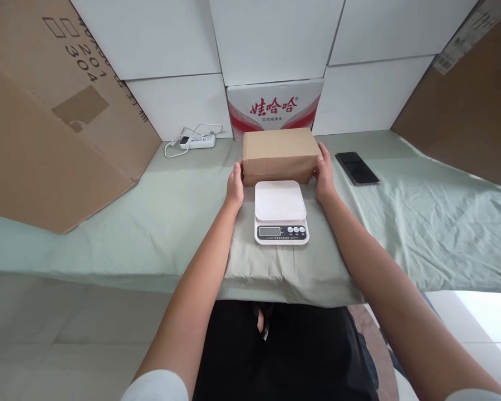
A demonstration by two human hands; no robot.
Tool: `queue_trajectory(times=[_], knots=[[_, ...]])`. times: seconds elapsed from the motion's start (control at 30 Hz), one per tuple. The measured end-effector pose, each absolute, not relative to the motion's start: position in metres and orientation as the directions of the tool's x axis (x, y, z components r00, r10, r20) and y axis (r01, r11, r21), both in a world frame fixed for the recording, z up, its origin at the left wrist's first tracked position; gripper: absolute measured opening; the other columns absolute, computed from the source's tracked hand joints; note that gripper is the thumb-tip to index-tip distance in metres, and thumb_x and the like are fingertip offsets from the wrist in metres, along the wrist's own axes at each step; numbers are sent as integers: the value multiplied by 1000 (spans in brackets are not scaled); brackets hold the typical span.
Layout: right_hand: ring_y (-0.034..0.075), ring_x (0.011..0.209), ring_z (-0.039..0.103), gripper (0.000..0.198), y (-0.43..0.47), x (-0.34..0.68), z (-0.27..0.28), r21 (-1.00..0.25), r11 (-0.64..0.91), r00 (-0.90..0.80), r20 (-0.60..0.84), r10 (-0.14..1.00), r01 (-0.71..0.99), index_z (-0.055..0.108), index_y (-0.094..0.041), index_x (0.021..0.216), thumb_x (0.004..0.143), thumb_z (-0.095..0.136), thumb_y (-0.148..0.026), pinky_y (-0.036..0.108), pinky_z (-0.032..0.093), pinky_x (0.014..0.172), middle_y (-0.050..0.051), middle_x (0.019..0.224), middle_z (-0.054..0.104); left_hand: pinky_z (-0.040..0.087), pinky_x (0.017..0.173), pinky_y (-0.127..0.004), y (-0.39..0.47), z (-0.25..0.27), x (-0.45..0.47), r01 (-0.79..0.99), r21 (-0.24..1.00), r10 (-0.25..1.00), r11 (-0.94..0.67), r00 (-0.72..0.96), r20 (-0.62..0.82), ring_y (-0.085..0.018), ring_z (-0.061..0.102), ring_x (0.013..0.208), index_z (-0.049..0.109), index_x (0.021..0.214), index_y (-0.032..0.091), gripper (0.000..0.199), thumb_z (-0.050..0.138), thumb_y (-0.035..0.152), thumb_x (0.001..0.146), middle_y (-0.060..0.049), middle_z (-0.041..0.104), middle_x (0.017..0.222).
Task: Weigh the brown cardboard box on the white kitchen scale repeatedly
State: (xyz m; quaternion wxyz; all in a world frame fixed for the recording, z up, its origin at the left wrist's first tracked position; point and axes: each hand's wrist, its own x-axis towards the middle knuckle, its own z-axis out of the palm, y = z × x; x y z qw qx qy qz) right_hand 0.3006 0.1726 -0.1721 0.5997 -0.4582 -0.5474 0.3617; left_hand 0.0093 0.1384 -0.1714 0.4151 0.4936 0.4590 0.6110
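behind scale (280, 210), parcel (280, 155), "娃哈哈" carton (274, 107)

Single head view, looking forward and down over table (421, 223), close, wall behind.

Both arms stretched forward, hands set apart and facing each other.

The left hand (235, 186) stands on edge with its palm turned inward and fingers straight, pressed flat against something between the hands. The right hand (324, 177) mirrors it, palm inward, with fingers that seem slightly curled, though the angle hides the fingertips. Both forearms are bare and run up from short white sleeves at the bottom corners, converging toward the hands.
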Motion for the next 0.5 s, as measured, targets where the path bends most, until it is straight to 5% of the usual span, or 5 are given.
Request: queue_trajectory(times=[0.5], knots=[[45,170,53,120,180,300,-176,-932,359,165,361,918,42,62,-40,163,69,68,-114,69,51,139,8,181,60,48,143,-50,142,-177,6,-102,977,969,-185,-185,164,-38,60,171,80,147,25,94,46,100,103,-14,78,165]])
